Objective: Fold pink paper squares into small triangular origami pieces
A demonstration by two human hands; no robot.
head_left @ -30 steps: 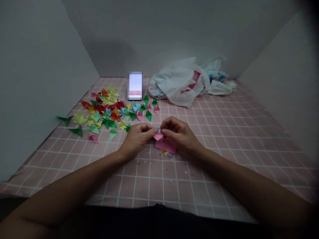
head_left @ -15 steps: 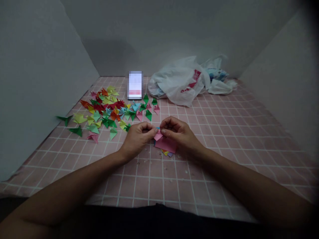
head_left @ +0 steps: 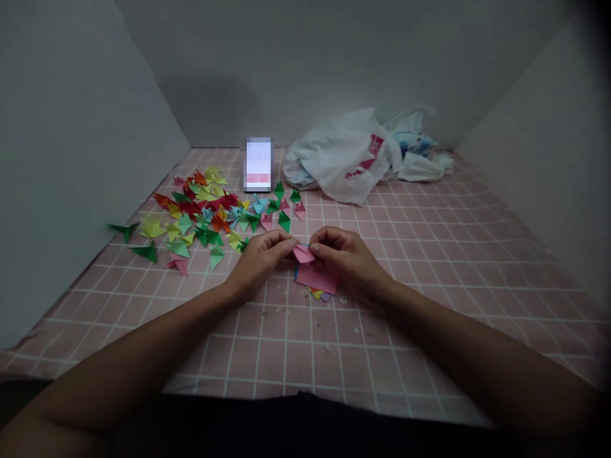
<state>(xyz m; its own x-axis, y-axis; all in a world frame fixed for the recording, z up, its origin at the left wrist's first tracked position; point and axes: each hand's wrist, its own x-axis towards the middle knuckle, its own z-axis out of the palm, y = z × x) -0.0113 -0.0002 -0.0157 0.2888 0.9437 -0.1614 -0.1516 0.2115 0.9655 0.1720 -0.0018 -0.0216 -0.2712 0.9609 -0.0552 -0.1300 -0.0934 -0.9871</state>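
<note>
Basically, left hand (head_left: 260, 261) and right hand (head_left: 346, 256) both pinch the small pink folded paper piece (head_left: 303, 254) above the pink paper-square stack (head_left: 317, 278); best align edges, then crease firmly.

Dim light falls on a tabletop (head_left: 429, 267) under a pink cloth with a white grid, boxed in by plain grey walls (head_left: 71, 159) at left, back and right.
</note>
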